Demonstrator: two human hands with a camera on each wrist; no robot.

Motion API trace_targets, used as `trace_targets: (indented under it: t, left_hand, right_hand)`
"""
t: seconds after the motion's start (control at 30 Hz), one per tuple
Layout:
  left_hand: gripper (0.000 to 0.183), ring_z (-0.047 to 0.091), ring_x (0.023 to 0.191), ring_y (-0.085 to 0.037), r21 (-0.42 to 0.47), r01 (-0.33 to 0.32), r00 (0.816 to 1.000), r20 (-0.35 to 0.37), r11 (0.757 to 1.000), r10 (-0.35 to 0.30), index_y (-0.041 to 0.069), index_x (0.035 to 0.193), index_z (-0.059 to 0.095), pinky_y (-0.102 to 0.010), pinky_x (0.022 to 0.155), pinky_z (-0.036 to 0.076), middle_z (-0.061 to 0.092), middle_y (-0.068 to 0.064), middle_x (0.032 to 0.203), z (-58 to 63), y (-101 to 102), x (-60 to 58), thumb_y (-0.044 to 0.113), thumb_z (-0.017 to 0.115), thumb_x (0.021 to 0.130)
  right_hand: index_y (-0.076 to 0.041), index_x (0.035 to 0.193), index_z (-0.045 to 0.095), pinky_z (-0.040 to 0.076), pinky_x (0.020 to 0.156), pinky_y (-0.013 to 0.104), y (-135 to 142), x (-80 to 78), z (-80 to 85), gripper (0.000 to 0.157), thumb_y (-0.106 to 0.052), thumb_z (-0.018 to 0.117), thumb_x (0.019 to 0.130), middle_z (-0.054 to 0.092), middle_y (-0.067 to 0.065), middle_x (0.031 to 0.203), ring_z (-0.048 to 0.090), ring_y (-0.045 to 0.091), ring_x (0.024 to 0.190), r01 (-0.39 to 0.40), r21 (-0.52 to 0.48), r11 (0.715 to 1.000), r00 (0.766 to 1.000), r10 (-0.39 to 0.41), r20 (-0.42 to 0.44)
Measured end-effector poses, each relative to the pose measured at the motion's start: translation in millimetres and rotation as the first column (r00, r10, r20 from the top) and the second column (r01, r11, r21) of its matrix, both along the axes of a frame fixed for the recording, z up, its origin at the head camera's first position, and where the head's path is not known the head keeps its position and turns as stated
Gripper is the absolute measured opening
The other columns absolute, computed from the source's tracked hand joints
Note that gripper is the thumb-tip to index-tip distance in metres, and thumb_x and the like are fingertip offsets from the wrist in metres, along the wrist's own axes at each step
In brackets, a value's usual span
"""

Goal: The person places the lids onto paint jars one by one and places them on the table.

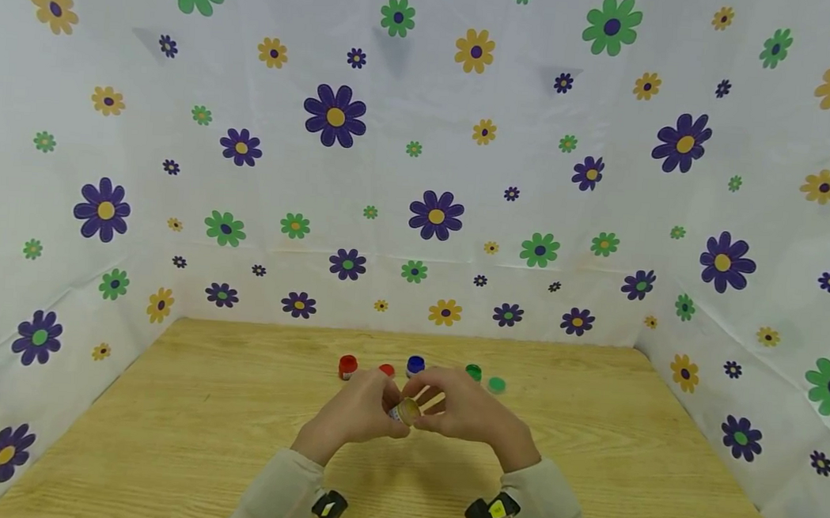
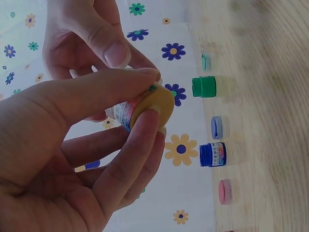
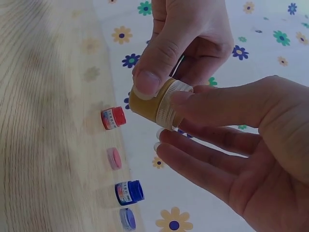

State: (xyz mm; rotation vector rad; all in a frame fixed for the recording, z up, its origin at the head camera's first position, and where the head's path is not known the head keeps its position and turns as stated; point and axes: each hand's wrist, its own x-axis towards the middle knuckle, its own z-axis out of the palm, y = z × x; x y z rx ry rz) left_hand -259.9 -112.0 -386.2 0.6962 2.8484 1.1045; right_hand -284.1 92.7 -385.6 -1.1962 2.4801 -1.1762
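Note:
In the head view both hands meet above the table around a small paint jar (image 1: 406,411) of ochre yellow. My left hand (image 1: 356,407) grips the jar's body, with the thumb on one side and fingers on the other. In the right wrist view the jar (image 3: 145,107) lies tilted, its clear ridged lid (image 3: 166,112) turned toward my right hand (image 3: 251,140). The right thumb presses on that lid's side, while the other fingers of this hand reach out below and behind it. The left wrist view shows the jar's base and part of a printed label.
Behind the hands stand an open red jar (image 1: 347,367), a blue jar (image 1: 416,364) and a green jar (image 1: 474,371). A red lid (image 1: 387,370), a blue lid (image 2: 217,127) and a green lid (image 1: 496,385) lie beside them. Flowered cloth (image 1: 392,170) surrounds the wooden table (image 1: 183,435).

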Motion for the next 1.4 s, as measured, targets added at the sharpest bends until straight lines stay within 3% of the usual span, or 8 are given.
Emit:
trace_targets:
  t: [0.3,0.67,1.0,1.4]
  left_hand:
    - [0.014,0.057,0.061,-0.01,0.002,0.011,1.0,0.001,1.0,-0.011,0.003,0.085,0.079,-0.024,0.057,0.05,0.073,-0.001,0.072,-0.2,-1,-0.5,0.007,0.089,0.075]
    - [0.014,0.056,0.06,-0.01,0.0,0.006,1.0,0.01,1.0,-0.006,0.003,0.086,0.08,-0.025,0.055,0.048,0.072,0.0,0.07,-0.2,0,-0.1,0.007,0.088,0.075]
    - [0.013,0.055,0.059,-0.01,-0.004,-0.006,1.0,0.017,1.0,0.006,0.004,0.084,0.081,-0.024,0.055,0.048,0.071,0.001,0.069,0.5,1,0.8,0.009,0.089,0.075]
    - [0.012,0.059,0.06,-0.009,0.017,-0.018,1.0,0.003,1.0,0.018,0.006,0.082,0.081,-0.026,0.056,0.05,0.075,0.0,0.072,-0.9,1,-1.4,0.008,0.089,0.074]
  right_hand:
    - [-0.005,0.111,0.072,0.061,0.087,0.027,-2,-0.6,-1.7,0.022,0.003,0.073,0.091,0.071,0.013,0.12,0.074,0.03,0.106,-0.014,-0.007,1.0,1.0,0.014,-0.006]
    - [-0.003,0.113,0.073,0.057,0.075,0.018,-3,-1.2,-2.1,0.02,-0.016,0.072,0.097,0.076,0.011,0.104,0.074,0.018,0.088,0.018,0.047,0.999,0.997,-0.015,-0.072]
    - [-0.004,0.108,0.074,0.057,0.074,0.019,-5,-0.6,-2.5,0.02,-0.021,0.07,0.098,0.078,0.008,0.092,0.072,0.009,0.079,0.041,0.051,0.998,0.996,-0.037,-0.081]
    - [-0.003,0.093,0.079,0.051,0.056,0.02,-10,0.0,-2.6,0.019,-0.021,0.07,0.095,0.076,0.005,0.078,0.06,0.002,0.06,0.131,0.04,0.991,0.986,-0.126,-0.11]
